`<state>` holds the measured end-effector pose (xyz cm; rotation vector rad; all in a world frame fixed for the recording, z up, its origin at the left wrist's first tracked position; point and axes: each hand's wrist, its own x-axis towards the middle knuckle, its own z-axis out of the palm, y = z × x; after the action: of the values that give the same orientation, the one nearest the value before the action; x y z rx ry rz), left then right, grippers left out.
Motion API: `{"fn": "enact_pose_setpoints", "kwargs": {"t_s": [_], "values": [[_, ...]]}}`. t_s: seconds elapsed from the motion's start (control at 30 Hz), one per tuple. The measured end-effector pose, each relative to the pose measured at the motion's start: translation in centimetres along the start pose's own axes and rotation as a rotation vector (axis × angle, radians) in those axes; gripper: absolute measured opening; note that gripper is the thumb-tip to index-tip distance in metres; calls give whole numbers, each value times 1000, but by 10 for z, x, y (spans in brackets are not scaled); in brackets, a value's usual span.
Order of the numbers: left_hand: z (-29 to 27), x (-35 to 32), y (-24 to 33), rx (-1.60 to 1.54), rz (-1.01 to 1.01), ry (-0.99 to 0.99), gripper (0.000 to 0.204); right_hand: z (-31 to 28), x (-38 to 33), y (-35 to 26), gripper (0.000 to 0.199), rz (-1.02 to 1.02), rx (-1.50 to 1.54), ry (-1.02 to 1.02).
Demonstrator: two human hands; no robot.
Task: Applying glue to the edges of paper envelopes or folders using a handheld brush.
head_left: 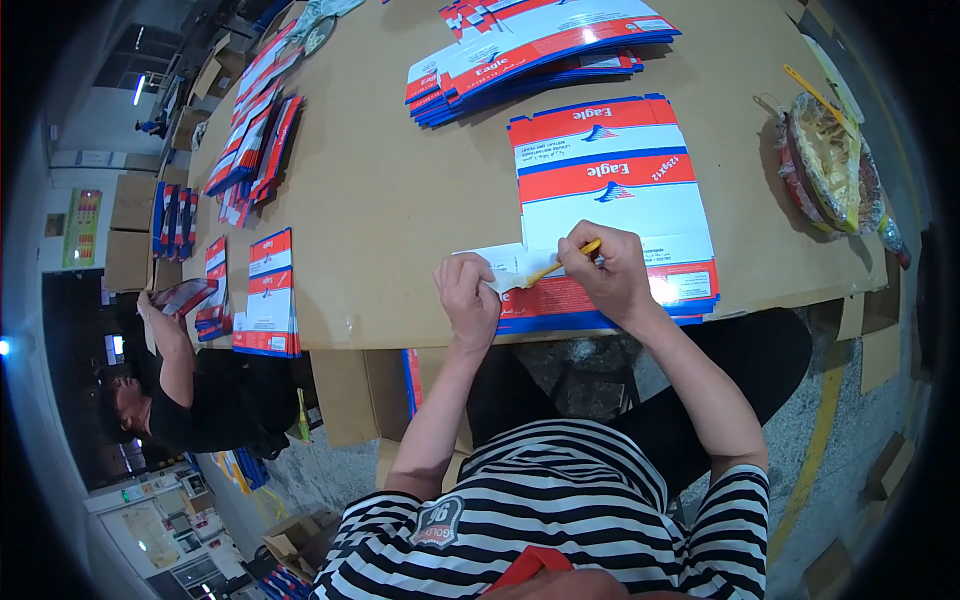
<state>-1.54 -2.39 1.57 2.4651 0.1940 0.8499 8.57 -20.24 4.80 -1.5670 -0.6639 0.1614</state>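
Brown cardboard is covering the table (380,190), with flat printed cartons (615,200) lying stacked near its front edge. The left hand (468,295) is pinching a white paper flap (500,262), fingers curled shut on it. The right hand (612,272) is gripping a yellow stick (565,262), tip touching the flap. Pressing too hard could tear the flap or shift the stack off the edge.

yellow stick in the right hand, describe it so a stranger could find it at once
Start at the brown table, then the flat red, white and blue carton stack at its near edge. Over its lower left corner the right hand pinches a thin yellow stick, the only yellow item there.
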Motion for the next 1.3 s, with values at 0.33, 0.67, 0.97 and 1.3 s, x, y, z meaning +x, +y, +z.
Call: {"fn": "enact_pose_setpoints", "kwargs": {"t_s": [0.33, 0.67, 0.97, 1.3], "values": [[0, -1, 1, 12, -8, -5, 19, -1, 2, -3, 17, -76, -16, 15], [1, 0, 0, 29, 10, -2, 20, -2, 4, -4, 20, 7, 158, 61], [2, -1, -3, 6, 20, 4, 21, -6, 6, -3, 28, 257, 300, 136], [2, 0, 0, 17, 23, 13, 21, 0, 7, 6, 28, 343, 283, 99]]}}
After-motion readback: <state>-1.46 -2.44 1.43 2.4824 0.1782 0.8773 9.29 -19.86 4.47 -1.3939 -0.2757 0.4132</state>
